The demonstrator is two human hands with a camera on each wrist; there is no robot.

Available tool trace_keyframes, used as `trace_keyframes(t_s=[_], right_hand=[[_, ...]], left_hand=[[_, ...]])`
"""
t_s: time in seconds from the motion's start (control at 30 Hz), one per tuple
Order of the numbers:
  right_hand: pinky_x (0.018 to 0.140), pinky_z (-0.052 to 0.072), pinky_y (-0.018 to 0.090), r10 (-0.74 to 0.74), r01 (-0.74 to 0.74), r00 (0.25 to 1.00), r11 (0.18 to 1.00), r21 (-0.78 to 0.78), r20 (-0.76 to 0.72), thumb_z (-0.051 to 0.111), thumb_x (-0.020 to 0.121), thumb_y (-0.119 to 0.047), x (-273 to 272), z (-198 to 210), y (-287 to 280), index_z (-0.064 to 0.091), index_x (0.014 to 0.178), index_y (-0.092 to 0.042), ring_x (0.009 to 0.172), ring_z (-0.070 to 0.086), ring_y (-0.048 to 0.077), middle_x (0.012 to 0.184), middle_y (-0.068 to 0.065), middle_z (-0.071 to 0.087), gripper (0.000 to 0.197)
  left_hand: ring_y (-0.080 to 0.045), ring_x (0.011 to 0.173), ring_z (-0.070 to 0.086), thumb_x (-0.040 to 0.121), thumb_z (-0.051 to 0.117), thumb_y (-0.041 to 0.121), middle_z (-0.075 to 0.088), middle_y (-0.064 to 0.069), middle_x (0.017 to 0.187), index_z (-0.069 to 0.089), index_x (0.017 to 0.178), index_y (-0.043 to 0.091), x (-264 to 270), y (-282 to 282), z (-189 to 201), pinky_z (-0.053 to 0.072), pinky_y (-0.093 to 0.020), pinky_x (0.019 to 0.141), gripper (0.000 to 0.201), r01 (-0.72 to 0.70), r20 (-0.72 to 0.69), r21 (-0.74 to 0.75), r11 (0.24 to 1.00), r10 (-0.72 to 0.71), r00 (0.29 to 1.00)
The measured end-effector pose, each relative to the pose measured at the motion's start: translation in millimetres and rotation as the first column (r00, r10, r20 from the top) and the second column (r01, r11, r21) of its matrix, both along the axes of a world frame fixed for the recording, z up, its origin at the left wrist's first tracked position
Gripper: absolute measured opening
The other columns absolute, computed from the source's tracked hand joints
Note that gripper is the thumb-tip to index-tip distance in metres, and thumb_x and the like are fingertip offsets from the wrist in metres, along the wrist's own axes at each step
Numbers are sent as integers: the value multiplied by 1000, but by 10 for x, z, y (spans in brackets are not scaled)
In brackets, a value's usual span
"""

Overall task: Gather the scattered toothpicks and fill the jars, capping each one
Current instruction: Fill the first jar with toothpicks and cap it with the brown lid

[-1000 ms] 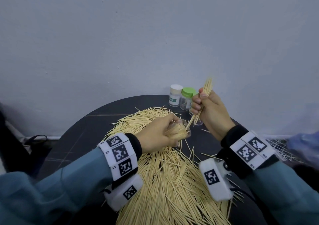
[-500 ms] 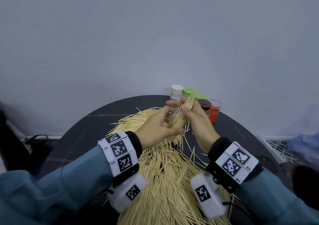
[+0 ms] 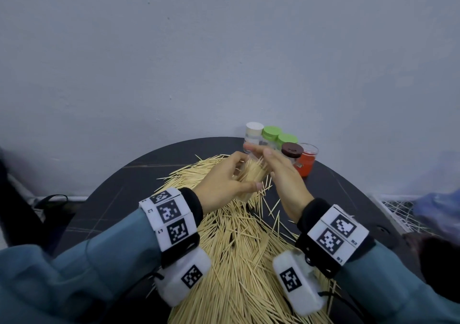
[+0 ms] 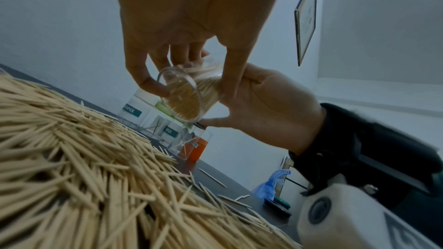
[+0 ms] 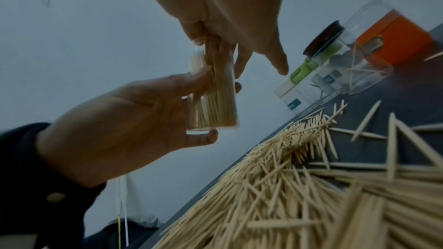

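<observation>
Both hands meet above the toothpick pile (image 3: 239,249) on a dark round table (image 3: 119,199). The left hand (image 3: 221,182) curls its fingers and thumb around a clear jar (image 4: 184,96) packed with toothpicks, holding it lifted and tilted over the pile's far edge. The right hand (image 3: 281,177) pinches a bundle of toothpicks (image 5: 213,67) whose lower ends sit inside the jar's mouth, its forefinger stretched out loose. Beyond the pile, near the table's back edge, stands a row of containers: a white-capped jar (image 3: 254,134), two green-capped jars (image 3: 271,134), a brown-capped jar (image 3: 291,150) and an open clear jar with an orange lower part (image 3: 307,162). Stray toothpicks lie just right of the pile.
</observation>
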State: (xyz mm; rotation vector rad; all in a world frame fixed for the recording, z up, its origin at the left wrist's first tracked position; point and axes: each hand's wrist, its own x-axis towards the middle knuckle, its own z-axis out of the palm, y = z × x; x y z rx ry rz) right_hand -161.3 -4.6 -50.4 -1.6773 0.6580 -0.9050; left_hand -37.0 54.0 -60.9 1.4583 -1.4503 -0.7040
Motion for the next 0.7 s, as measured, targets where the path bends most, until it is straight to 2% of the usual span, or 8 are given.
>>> trace_keyframes(t_s=[0.07, 0.13, 0.2, 0.23, 0.33, 0.43, 0.6, 0.7], right_hand=[[80, 34, -6, 9, -9, 999, 1000, 4, -52, 29, 101, -24, 9, 18, 16, 54, 129, -18, 107, 48, -12, 124, -15, 53, 37], [94, 28, 6, -15, 14, 998, 1000, -1, -59, 27, 101, -30, -7, 70, 17, 45, 137, -24, 119, 39, -7, 136, -17, 44, 40], [99, 22, 17, -33, 31, 996, 999, -17, -79, 23, 101, -34, -37, 110, 8, 39, 140, -28, 123, 32, -7, 143, -16, 38, 42], [99, 22, 15, -27, 24, 994, 999, -32, -105, 22, 101, -34, -51, 116, -1, 38, 141, -28, 122, 31, -8, 143, -17, 37, 43], [89, 24, -3, 60, -73, 975, 996, -52, -213, 24, 100, -35, -55, 115, 12, 39, 140, -26, 116, 35, -16, 139, -18, 40, 44], [98, 17, 8, 64, -86, 967, 993, -77, -248, 25, 100, -36, -62, 122, 27, 32, 144, -27, 123, 24, -13, 148, -18, 28, 45], [106, 12, 14, 91, -148, 932, 979, -137, -351, 27, 99, -35, -63, 123, 26, 30, 145, -25, 135, 17, -6, 152, -15, 22, 47], [99, 16, 6, 67, -126, 933, 981, -147, -354, 26, 99, -36, -95, 162, 18, 31, 144, -26, 126, 18, -12, 150, -17, 24, 46]], left_hand=[[-1, 89, 55, 80, 72, 20, 58, 3, 108, 47, 118, 19, 5, 2, 7, 43, -6, 69, 45, -20, 2, -2, 1000, 20, 1000], [-3, 91, 56, 80, 72, 21, 58, 3, 109, 47, 118, 19, 6, 6, 19, 43, -10, 72, 45, -35, 1, -5, 999, 35, 999], [-7, 94, 57, 80, 72, 20, 59, 3, 109, 47, 118, 18, 9, 11, 31, 45, -13, 76, 45, -53, -18, -11, 999, 53, 998], [-8, 94, 58, 80, 72, 20, 59, 3, 108, 48, 118, 17, 12, 10, 34, 46, -14, 77, 45, -66, -28, -15, 998, 65, 997], [3, 85, 54, 81, 71, 20, 57, 11, 99, 47, 114, 20, 33, 14, 32, 44, -6, 68, 42, -110, -10, -29, 994, 110, 994], [7, 80, 51, 80, 72, 20, 53, 16, 93, 47, 111, 21, 56, 3, 24, 40, 0, 63, 39, -151, -3, -41, 988, 151, 988], [7, 78, 51, 80, 72, 18, 52, 18, 92, 48, 113, 20, 74, 2, 26, 39, 1, 58, 41, -177, 9, -34, 984, 178, 984], [7, 79, 50, 80, 72, 18, 53, 16, 93, 48, 115, 18, 71, 6, 27, 39, 2, 59, 42, -181, 21, -25, 983, 182, 983]])
